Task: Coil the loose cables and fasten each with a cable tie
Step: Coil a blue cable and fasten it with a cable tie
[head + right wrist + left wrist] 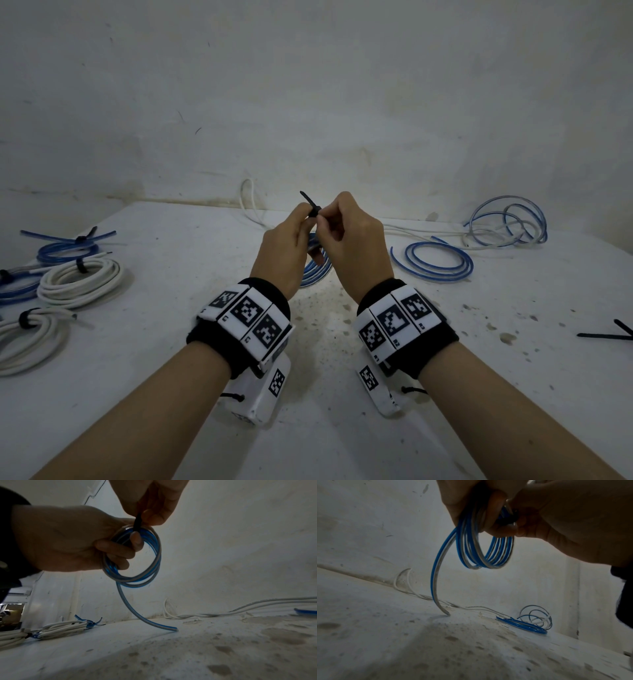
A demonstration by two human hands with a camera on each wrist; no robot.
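Both hands are up in the air above the white desk (178,342). The left hand (284,253) has its fingers curled round a small blue coil (137,555) of cable and holds it tight. One loose end of that cable hangs down and its tip touches the desk. The right hand (356,240) pinches a black cable tie (312,205) at the top of the coil. The tip of the tie pokes up between the two hands.

On the left side of the desk lie tied bundles (78,277), some white and some blue. On the right side lies a flat blue ring of cable (435,262). Behind it, near the wall, sits a messy loose tangle (507,222). Long white cables (240,609) run along the back of the desk. Two spare ties (613,334) lie at the far right edge.
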